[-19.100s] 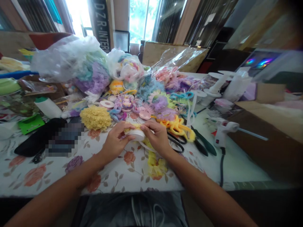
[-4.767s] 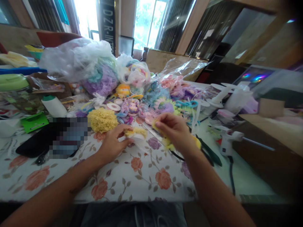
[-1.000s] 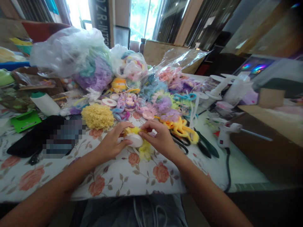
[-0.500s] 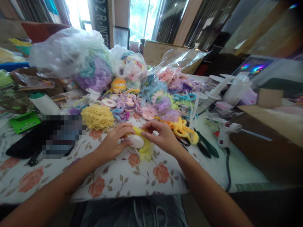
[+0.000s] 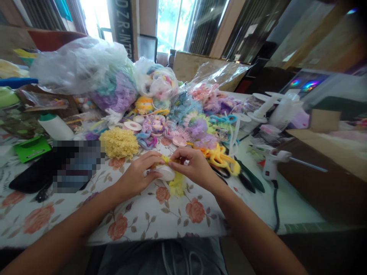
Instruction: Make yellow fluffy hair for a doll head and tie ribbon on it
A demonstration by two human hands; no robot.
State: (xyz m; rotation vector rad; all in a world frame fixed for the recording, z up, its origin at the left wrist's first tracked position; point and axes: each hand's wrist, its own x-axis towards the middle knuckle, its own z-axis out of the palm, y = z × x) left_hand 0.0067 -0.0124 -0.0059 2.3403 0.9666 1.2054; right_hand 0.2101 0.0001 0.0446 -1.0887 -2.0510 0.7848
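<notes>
Near the middle of the flowered tablecloth, my left hand grips a white round disc between thumb and fingers. Yellow ruffled trim lies around the far edge of the disc and hangs down at its right side. My right hand pinches the yellow trim at the disc's upper right, thumb against forefinger. The two hands are close together, with their fingertips a little apart. The disc's left edge is hidden by my left fingers.
A fluffy yellow bundle lies beyond my left hand. Dark-handled scissors and a white glue gun lie to the right. Bags of colourful trim pile up behind. A black pouch is at the left.
My right fingers have closed in on the trim at the disc's upper right, and the trim there is gathered tighter. The camera view has shifted slightly.
</notes>
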